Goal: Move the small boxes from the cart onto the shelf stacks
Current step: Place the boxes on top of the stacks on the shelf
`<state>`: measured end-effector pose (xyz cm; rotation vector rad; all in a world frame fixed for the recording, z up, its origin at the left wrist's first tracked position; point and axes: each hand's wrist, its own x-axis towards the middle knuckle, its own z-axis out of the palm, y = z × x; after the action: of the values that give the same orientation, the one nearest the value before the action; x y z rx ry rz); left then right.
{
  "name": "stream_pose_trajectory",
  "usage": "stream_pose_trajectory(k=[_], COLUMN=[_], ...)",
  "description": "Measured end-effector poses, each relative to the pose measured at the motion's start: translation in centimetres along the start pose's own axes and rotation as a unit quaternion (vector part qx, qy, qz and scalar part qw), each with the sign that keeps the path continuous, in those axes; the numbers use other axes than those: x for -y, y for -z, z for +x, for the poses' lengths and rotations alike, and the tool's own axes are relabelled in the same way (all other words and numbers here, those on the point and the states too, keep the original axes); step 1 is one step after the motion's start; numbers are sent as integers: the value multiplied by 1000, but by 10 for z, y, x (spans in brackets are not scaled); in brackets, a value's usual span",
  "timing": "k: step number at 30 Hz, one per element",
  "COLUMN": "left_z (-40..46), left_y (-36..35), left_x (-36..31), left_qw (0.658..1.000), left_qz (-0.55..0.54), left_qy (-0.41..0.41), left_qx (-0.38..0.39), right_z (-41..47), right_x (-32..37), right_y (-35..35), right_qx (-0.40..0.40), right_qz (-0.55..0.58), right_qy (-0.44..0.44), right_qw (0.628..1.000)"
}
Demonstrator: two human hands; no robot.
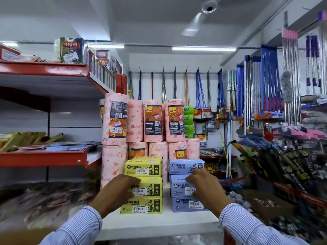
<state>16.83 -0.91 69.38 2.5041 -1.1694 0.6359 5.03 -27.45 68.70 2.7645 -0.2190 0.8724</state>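
1. On the white shelf (159,221), three yellow boxes (143,185) stand stacked on the left, with three blue boxes (185,184) stacked just to their right.
2. The left hand (115,191) lies against the middle yellow box, fingers loosely curled.
3. The right hand (207,188) rests on the middle blue box, fingers bent over its front.
4. Pink paper towel rolls (152,121) stand behind both stacks.

One head-worn wide-angle view looks forward and slightly down, straight at the front edge of a white shelf (159,225), close enough that both forearms reach in from the bottom corners. Ceiling and side racks bend into the frame's edges.
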Motion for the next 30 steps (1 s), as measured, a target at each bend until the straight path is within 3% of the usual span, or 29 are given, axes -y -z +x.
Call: stream_pose_trajectory(k=[12,18,23,30], left_z=[-5,-22,-75,-174], left_y=[-11,-37,-60,-134], left_x=[-4,5,-23,-51], left_qw=[999,993,986,994], left_qz=[-15,60,50,34], left_qy=[22,-55,-102,-100], left_qx=[-22,-87,-118,-1], right_z=[-8,-36,-85,-196], right_x=[-3,10,30,66], right_y=[-16,-22,-28,-72], right_qx=[-32,-87,-75,38], right_qz=[20,31,37,71], right_qy=[8,27,34,34], right_qw=[999,995,996,996])
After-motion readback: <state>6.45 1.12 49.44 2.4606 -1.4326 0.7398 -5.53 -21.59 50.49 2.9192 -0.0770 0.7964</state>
